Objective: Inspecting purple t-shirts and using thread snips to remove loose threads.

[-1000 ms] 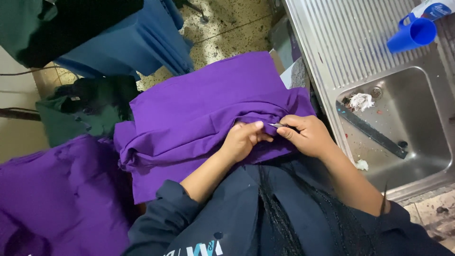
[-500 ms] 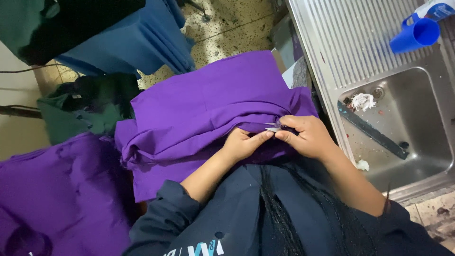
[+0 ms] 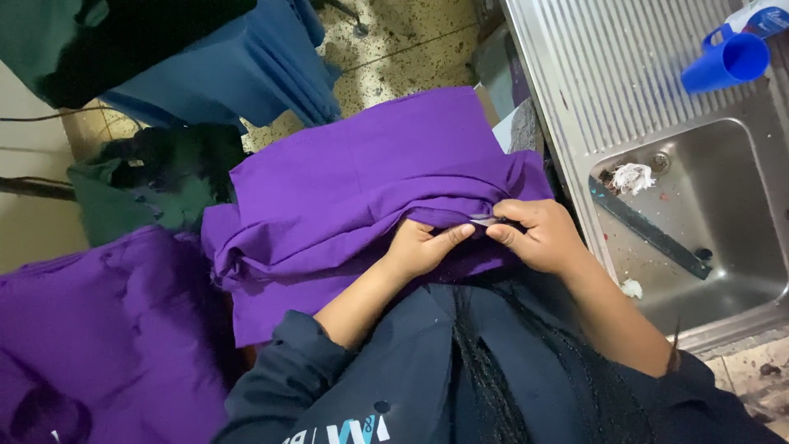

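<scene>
Barely shifted, both hands (image 3: 485, 238) pinch purple cloth (image 3: 362, 189), seemingly lengthwise left-right.

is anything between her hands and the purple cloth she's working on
Nothing visible is in the way. Both the left hand and the right hand already rest on the folded edge of the purple cloth, fingertips meeting at a small pale thing pinched there; what it is cannot be told.
</scene>
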